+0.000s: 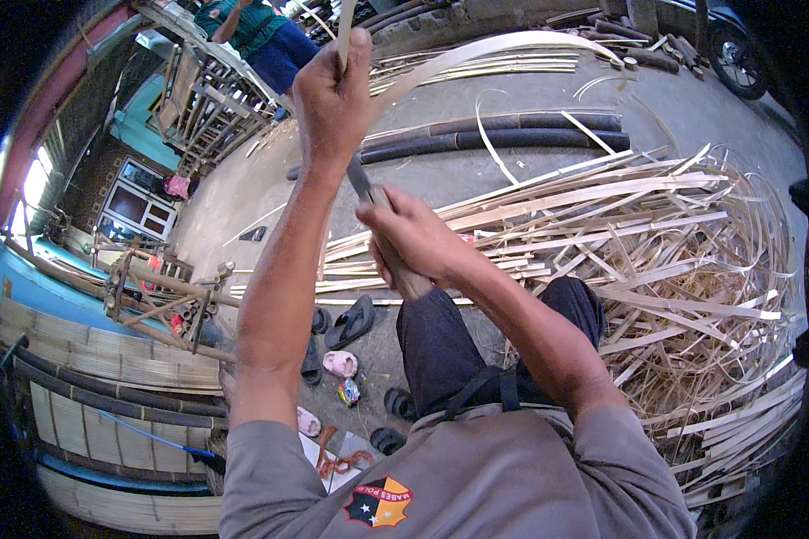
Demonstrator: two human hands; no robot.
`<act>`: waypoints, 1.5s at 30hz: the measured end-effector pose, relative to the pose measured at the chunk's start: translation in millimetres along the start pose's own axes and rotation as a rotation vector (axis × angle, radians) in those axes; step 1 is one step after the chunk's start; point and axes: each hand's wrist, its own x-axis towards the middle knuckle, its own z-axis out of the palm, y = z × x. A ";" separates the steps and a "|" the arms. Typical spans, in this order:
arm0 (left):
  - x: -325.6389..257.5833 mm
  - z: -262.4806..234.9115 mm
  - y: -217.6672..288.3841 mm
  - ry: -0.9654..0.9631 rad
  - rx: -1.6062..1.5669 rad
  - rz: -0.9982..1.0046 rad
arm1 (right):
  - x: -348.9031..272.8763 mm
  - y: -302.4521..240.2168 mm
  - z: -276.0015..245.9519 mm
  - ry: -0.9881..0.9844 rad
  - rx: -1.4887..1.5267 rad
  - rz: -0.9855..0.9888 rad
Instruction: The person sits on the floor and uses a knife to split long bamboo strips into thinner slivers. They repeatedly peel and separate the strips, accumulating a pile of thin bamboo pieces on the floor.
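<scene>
Upper centre of the frame: with left grip fully closed round pale strip, probably best to draw slowly and evenly. Just below and right, near frame centre: with right grip wrapped tight round knife, hold blade steady, safest with fingers off the edge. Upper right: watch curved strip, no telling whether held too. Farther right: avoid snagging loose pile.
</scene>
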 end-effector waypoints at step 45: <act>19.2 -106.8 39.0 0.394 -0.616 -0.024 | 77.3 25.1 -2.8 -0.013 -0.222 -0.023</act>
